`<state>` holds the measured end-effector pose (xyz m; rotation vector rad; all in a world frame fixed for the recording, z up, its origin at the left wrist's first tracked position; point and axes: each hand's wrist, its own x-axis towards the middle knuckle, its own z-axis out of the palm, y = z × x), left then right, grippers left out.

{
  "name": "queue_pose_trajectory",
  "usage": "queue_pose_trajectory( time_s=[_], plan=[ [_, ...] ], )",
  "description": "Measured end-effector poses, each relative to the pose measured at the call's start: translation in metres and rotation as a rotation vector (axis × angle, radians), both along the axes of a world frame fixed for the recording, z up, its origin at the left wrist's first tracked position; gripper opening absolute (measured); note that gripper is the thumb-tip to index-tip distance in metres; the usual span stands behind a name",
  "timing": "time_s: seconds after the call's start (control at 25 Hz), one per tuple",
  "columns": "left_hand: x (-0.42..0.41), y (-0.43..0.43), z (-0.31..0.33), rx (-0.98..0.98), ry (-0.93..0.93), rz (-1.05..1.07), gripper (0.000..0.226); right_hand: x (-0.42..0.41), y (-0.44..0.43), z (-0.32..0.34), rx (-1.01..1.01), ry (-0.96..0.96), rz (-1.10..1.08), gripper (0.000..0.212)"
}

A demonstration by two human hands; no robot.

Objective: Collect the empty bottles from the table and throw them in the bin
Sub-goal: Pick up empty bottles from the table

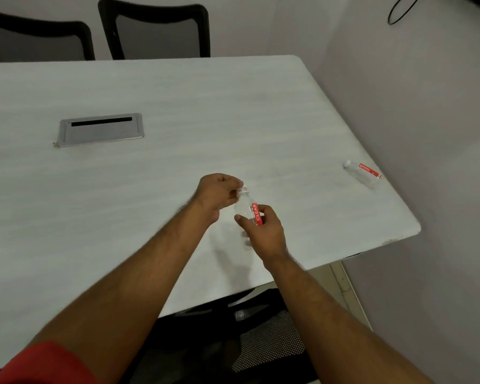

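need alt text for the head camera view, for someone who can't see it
A person's two bare hands hold a clear empty bottle above a white table: the right hand grips its body by the red label, the left hand pinches its cap. A second bottle lies on its side near the table's right edge, and two black chairs stand beyond the far side.

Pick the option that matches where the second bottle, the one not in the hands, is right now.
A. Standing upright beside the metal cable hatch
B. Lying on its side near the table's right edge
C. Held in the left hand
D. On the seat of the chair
B: the second bottle lies on its side on the table near the right edge, clear of both hands.
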<state>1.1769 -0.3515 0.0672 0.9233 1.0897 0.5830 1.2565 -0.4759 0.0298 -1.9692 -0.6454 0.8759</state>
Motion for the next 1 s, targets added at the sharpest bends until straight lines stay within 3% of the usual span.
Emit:
queue_pose_trajectory(
  time_s=[0.12,0.28,0.44,0.64,0.72,0.84,1.0],
  plan=[
    [-0.005,-0.015,0.012,0.108,0.039,-0.136,0.007,-0.008,-0.019,0.017,0.027,-0.106,0.006,0.051],
    [-0.007,-0.034,0.024,0.04,0.014,-0.229,0.013,-0.014,-0.043,0.032,0.042,-0.247,-0.049,0.054],
    [-0.007,-0.041,0.036,-0.087,0.037,-0.239,0.022,-0.016,-0.061,0.045,0.007,-0.418,-0.067,0.06],
    [0.016,-0.052,0.045,-0.072,0.094,-0.211,0.027,0.003,-0.072,0.056,0.001,-0.509,-0.068,0.064],
    [0.027,-0.054,0.042,-0.094,0.016,-0.196,0.022,0.018,-0.073,0.058,0.015,-0.45,-0.062,0.061],
    [0.059,-0.065,0.037,-0.084,-0.115,-0.24,0.01,0.068,-0.085,0.056,0.124,-0.113,-0.041,0.045],
    [0.125,-0.086,0.031,-0.001,-0.185,-0.351,0.018,0.148,-0.107,0.044,0.217,0.23,0.036,0.026]
  ],
)
